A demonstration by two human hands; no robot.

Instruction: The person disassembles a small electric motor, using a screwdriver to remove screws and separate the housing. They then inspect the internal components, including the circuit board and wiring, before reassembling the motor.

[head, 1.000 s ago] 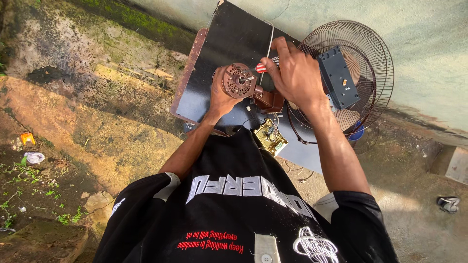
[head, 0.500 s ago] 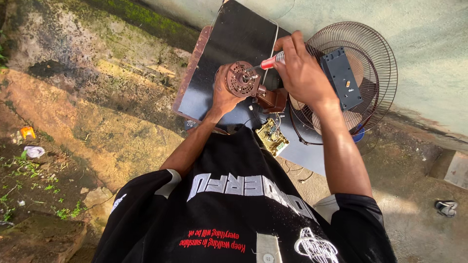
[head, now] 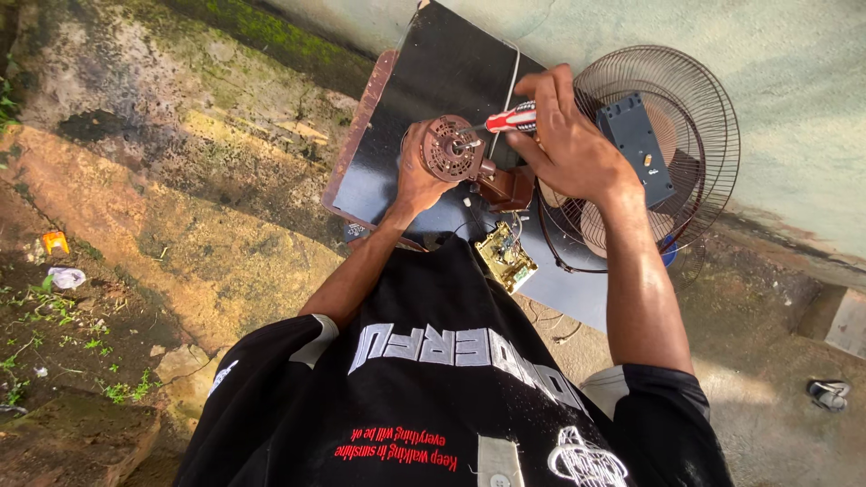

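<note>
No packages, labels, signs or screens.

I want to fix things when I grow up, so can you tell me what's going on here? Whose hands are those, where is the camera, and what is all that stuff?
The camera sits on the person's head and looks straight down, so you see their black shirt at the bottom and both arms reaching forward.

The left hand holds a round brown fan motor. The right hand grips a screwdriver with a red and white handle, and its tip points at the middle of the motor.

Under the hands lies a dark flat board used as a work surface. Beside it rests a round wire fan guard, with a dark grey box lying on it. Near the person's chest is a small circuit board with wires.

All around is rough, mossy ground.
</note>
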